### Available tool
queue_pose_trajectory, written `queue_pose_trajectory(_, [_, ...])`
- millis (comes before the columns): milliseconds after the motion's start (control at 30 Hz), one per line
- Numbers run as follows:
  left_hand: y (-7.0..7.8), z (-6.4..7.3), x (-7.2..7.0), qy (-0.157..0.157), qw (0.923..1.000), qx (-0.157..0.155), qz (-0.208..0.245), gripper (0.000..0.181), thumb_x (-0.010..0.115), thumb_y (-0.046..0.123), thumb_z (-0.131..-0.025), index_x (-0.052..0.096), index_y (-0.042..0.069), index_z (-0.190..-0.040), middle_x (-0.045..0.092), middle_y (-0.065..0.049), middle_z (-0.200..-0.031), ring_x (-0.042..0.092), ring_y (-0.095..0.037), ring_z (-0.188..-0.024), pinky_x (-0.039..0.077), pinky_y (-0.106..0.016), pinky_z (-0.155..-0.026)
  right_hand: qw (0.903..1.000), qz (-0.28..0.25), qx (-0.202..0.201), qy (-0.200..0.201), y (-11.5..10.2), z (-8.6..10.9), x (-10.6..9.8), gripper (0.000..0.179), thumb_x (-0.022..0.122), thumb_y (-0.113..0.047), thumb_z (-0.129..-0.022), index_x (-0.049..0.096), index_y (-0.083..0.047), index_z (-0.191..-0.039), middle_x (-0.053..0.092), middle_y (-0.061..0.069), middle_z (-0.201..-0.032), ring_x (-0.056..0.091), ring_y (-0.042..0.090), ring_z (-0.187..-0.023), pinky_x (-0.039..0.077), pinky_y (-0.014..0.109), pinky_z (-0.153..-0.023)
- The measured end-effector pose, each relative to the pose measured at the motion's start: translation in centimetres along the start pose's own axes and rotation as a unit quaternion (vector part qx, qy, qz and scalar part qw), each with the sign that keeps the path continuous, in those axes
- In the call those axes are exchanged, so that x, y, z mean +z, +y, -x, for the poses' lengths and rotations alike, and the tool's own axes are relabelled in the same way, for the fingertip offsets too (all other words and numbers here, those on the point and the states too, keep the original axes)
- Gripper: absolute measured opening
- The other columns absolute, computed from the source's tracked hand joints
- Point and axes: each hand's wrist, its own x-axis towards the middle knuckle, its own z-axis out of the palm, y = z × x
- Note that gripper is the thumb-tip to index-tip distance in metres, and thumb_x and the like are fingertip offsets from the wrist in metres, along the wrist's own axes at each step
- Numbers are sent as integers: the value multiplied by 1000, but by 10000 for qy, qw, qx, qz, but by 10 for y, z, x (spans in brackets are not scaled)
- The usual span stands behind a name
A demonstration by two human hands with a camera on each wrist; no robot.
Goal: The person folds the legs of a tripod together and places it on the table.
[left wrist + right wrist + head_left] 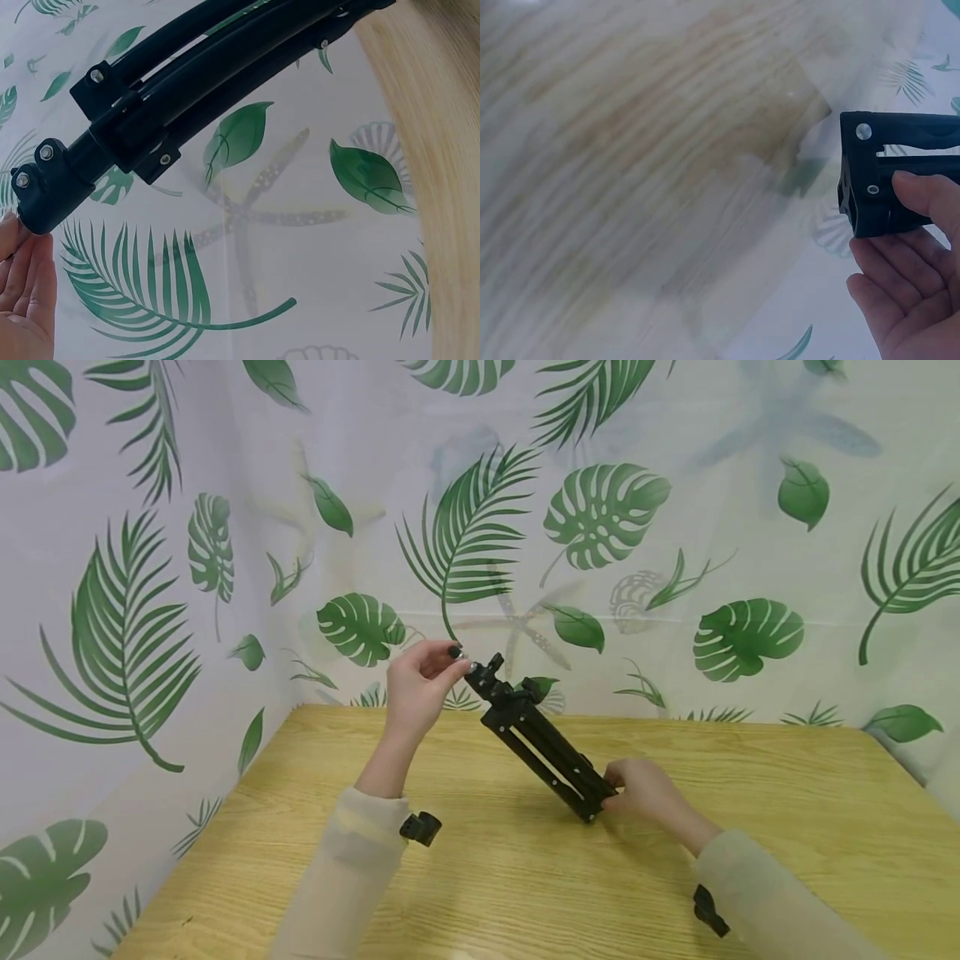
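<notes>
A black folded tripod [551,752] slants above the table, its narrow end up and to the left. At that end, my left hand [420,685] pinches the tip between thumb and fingers. A small black piece [454,652] shows by the left fingertips; its kind is unclear. Clamp knobs [534,687] stick out near the tripod's upper part. My right hand [645,793] grips the lower end, with the thumb lying over one leg in the right wrist view. In the left wrist view, the tripod's bolted collar [124,124] and tube are seen close up.
A wood-grain table [300,868] lies beneath both hands. Behind it hangs a white cloth [675,568] with green leaf prints, close to the table's far edge. Black wrist mounts [422,828] sit on both pale sleeves.
</notes>
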Motion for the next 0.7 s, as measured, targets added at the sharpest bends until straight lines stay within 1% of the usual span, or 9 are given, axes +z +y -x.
queue_pose_trajectory(167, [-6,2,-6,0,9999,2,-157,23,69,4,-75,62,-3,-96,63,-14,-81,60,-21,-76,48,-28,-72,9999,110,-43,105,3,0,-4,11,72,-5,-68,63,-4,-74,63,8,-77,59,31,-77,47,44,-68])
queue_pose_trajectory(433, [-17,7,-14,-61,9986,-338,-402,24,69,6,-76,62,-2,-97,63,-13,-80,60,-21,-76,48,-30,-70,9997,95,20,206,10,3,-9,15,72,-4,-70,63,-1,-81,63,11,-81,58,32,-78,47,43,-68])
queue_pose_trajectory(533, [-22,9,-16,-106,9982,-433,-404,23,69,5,-76,62,-2,-97,63,-14,-81,60,-22,-75,48,-30,-69,9996,94,7,270,11,4,-11,14,72,-4,-69,63,-1,-80,63,10,-80,59,32,-78,47,44,-68])
queue_pose_trajectory(700, [-30,11,-19,-204,9967,-557,-552,23,69,6,-76,63,-1,-97,63,-12,-81,60,-21,-74,48,-29,-67,9992,138,-38,366,14,5,-14,12,71,-3,-68,64,-2,-78,64,9,-77,59,30,-75,47,43,-67])
